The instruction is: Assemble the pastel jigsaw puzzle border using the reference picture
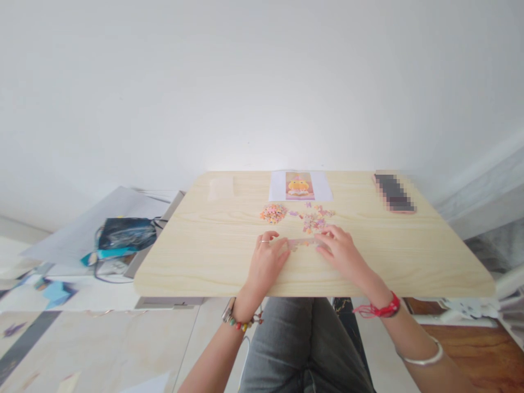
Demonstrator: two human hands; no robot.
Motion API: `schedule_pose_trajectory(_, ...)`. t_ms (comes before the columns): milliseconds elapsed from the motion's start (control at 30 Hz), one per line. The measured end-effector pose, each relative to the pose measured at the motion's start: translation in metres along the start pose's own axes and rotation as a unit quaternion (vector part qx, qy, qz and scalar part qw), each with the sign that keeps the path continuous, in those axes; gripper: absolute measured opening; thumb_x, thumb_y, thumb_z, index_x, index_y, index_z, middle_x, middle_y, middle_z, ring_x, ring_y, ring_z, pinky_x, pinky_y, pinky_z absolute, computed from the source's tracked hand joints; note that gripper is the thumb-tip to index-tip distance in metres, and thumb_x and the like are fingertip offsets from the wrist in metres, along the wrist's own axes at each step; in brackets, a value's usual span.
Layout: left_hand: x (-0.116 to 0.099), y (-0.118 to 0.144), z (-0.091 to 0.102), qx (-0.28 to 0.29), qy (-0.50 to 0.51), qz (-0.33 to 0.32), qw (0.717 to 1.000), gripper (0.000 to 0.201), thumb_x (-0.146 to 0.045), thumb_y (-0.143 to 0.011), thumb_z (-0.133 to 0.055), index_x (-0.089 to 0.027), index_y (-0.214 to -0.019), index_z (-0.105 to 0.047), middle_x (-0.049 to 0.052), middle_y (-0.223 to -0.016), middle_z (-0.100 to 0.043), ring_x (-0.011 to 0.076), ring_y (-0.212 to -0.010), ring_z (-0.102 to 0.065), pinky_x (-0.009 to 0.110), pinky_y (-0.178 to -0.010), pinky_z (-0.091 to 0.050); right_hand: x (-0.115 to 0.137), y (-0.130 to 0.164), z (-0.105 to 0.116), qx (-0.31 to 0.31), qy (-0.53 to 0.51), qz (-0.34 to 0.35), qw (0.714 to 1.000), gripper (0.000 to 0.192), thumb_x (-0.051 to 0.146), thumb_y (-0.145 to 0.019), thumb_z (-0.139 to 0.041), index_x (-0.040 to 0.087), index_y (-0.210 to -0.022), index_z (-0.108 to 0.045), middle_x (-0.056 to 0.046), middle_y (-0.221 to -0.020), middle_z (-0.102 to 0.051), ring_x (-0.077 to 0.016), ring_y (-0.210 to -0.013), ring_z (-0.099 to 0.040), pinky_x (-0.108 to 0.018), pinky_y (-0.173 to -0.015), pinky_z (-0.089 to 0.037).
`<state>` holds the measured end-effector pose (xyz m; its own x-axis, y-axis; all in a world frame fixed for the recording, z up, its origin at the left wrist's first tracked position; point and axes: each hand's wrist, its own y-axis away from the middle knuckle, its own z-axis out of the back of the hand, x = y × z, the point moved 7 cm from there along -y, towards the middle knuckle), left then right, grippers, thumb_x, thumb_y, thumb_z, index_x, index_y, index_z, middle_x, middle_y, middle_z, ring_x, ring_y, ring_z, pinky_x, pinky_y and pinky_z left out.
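- Left hand lies flat on the worktop, fingers loose, touching the left end of a short joined strip of puzzle pieces.
- Keep that strip pressed flat while joining.
- Right hand, fingers curled but holding nothing I can make out, touches its right end.
- Loose pieces and reference picture lie beyond; check against it.

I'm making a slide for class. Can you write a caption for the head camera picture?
Two hands, left hand and right hand, rest on a strip of puzzle pieces on a wooden table.
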<state>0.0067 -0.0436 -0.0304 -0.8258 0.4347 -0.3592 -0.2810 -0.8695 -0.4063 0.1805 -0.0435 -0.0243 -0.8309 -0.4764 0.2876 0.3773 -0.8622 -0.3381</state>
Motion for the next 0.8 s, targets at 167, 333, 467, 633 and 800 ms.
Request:
schedule_pose_trajectory(167, 0.003, -0.005, -0.002, 0.035, 0.011, -0.016, 0.999, 0.016, -0.019, -0.075, -0.063, -0.022, -0.091, -0.066, 0.008, -0.105, -0.049, 0.0226, -0.097, -0.047, 0.040, -0.086, -0.047, -0.035, 0.015, 0.000, 0.026, -0.027, -0.009, 0.999, 0.027, 0.025, -0.082, -0.055, 0.021, -0.107, -0.063, -0.010, -0.102, -0.057, -0.0232, -0.094, -0.053, -0.039, -0.080, -0.044)
schedule_pose_trajectory(333, 0.002, -0.007, -0.001, 0.034, 0.022, -0.011, 0.999, 0.015, -0.018, -0.076, -0.062, -0.022, -0.090, -0.067, 0.007, -0.105, -0.050, 0.0219, -0.095, -0.047, 0.040, -0.085, -0.048, -0.039, 0.017, -0.006, 0.025, -0.058, -0.014, 0.998, 0.024, 0.022, -0.082, -0.054, 0.021, -0.103, -0.065, -0.009, -0.100, -0.058, -0.0223, -0.092, -0.054, -0.039, -0.081, -0.045)
schedule_pose_trajectory(467, 0.002, -0.009, -0.001, 0.035, 0.022, -0.008, 0.999, 0.015, -0.018, -0.076, -0.062, -0.022, -0.090, -0.067, 0.007, -0.105, -0.050, 0.0216, -0.095, -0.048, 0.039, -0.084, -0.048, -0.039, 0.014, -0.006, 0.010, -0.078, -0.026, 0.997, 0.022, 0.021, -0.081, -0.053, 0.021, -0.100, -0.066, -0.009, -0.098, -0.058, -0.0211, -0.090, -0.054, -0.038, -0.082, -0.046)
schedule_pose_trajectory(633, 0.003, -0.011, -0.004, 0.043, 0.018, -0.006, 0.999, 0.016, -0.018, -0.076, -0.063, -0.021, -0.091, -0.067, 0.007, -0.104, -0.049, 0.0216, -0.094, -0.047, 0.039, -0.085, -0.048, -0.040, 0.013, -0.005, 0.002, -0.081, -0.033, 0.996, 0.021, 0.023, -0.081, -0.055, 0.021, -0.098, -0.067, -0.008, -0.096, -0.058, -0.0209, -0.089, -0.055, -0.038, -0.082, -0.046)
schedule_pose_trajectory(800, 0.003, -0.012, -0.004, 0.037, 0.019, -0.007, 0.999, 0.016, -0.017, -0.076, -0.062, -0.022, -0.090, -0.067, 0.007, -0.104, -0.049, 0.0211, -0.094, -0.047, 0.039, -0.084, -0.048, -0.042, 0.014, -0.004, -0.007, -0.090, -0.044, 0.995, 0.021, 0.024, -0.081, -0.055, 0.022, -0.099, -0.066, -0.008, -0.097, -0.058, -0.0210, -0.090, -0.055, -0.038, -0.082, -0.046)
